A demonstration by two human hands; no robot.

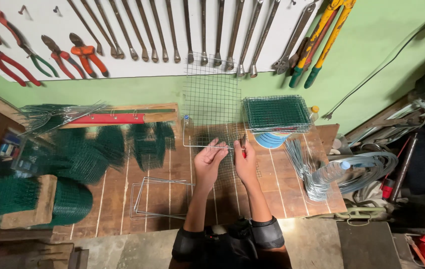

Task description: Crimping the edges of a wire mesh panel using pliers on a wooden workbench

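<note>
Mesh panel (211,107): green wire grid, upright at back of bench, bottom edge on a wire frame (197,145).
L hand (208,162): fingers curled shut on frame's front wire.
R hand (245,162): closed on red-handled pliers (243,144), jaw tips at frame wire.
Technique (judgement): keep frame pinned flat w/ L; bite wire squarely, close to mesh edge.
Nearby: stack of finished mesh panels (277,113) to R; spare frames (160,198) to L.

Green wall (382,55), white tool board (38,20), wooden workbench (113,194)
</note>
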